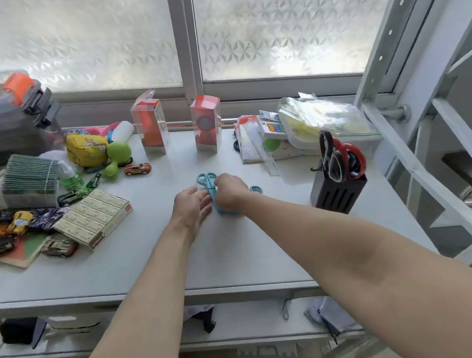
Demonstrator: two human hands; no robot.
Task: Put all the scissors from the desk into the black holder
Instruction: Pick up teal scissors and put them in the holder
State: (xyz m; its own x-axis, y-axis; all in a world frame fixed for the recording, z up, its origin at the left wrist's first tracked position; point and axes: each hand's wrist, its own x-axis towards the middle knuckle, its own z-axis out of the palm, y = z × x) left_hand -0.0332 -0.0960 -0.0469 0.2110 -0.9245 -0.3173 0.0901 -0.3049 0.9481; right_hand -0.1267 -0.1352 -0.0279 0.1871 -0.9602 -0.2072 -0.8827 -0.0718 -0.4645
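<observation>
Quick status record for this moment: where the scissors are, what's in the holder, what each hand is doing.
on desk: teal scissors, mid-desk, under both hands; a second teal handle shows beside the right wrist
black holder: right side of desk, upright
in holder: red scissors, black scissors, handles up
left hand: open, fingers against the teal scissors
right hand: pinching the teal scissors

We find our two hands at the frame's centre on the desk (153,256), the left hand (191,207) just left of the right hand (230,190), with a pair of scissors (210,187) between them. Right of centre stands the holder (338,194) — two more scissors (339,157) upright in it. Two boxes (178,127) stand above centre by the window (278,13), and toy cars (15,224) crowd the left edge.
</observation>
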